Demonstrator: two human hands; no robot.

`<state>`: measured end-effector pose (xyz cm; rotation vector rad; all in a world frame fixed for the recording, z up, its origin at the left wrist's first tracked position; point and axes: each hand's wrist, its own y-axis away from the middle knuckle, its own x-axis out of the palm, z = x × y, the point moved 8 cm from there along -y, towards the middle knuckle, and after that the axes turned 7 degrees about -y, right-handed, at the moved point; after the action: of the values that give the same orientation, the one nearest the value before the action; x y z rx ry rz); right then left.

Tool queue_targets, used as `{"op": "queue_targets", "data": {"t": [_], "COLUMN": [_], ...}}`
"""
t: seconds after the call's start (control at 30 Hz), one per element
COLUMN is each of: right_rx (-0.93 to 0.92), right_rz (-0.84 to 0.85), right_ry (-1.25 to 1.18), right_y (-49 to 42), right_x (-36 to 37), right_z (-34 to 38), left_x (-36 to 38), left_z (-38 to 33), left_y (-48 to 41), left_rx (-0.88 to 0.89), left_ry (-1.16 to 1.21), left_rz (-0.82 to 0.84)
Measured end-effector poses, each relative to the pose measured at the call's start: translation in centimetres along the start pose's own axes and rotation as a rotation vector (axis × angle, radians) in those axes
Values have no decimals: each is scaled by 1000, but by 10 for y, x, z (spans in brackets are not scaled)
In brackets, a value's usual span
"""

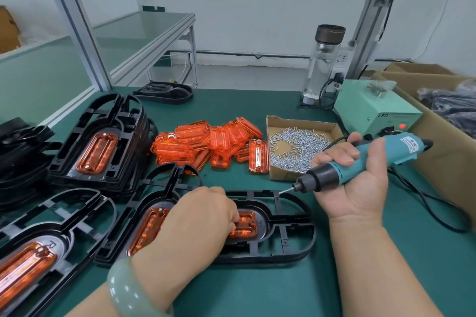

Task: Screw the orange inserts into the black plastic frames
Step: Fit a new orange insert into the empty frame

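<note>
A black plastic frame [291, 226] lies flat on the green mat in front of me, with an orange insert [246, 225] seated in its oval recess. My left hand [203, 216] rests on that insert, its curled fingertips pressing the insert's left part. My right hand [358, 177] grips a teal electric screwdriver [360, 162], held tilted above the frame's upper edge, its bit [286, 190] pointing down-left. A pile of loose orange inserts [206, 144] lies behind the frame.
A cardboard tray of screws [298, 147] sits right of the pile. Stacked frames with inserts [100, 147] stand at the left, more [33, 252] at the near left. A green power box [373, 108], a glass bottle [322, 64] and a cardboard box [448, 136] stand at the right.
</note>
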<state>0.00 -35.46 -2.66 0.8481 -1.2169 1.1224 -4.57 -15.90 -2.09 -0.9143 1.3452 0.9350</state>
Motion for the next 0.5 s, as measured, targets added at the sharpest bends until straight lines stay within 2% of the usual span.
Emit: {"op": "queue_targets", "data": {"t": [0.23, 0.4, 0.5], "right_rx": [2, -3, -5], "right_rz": [-7, -11, -19], "right_ry": [5, -14, -22], "right_y": [2, -1, -3], "right_x": [0, -1, -2], "right_z": [0, 4, 5], "left_x": [2, -17, -37], "left_z": [-3, 7, -1], "left_y": [-7, -19, -48], "left_rx": [68, 33, 44], "left_ry": [55, 180, 284], "left_rz": [148, 88, -57]}}
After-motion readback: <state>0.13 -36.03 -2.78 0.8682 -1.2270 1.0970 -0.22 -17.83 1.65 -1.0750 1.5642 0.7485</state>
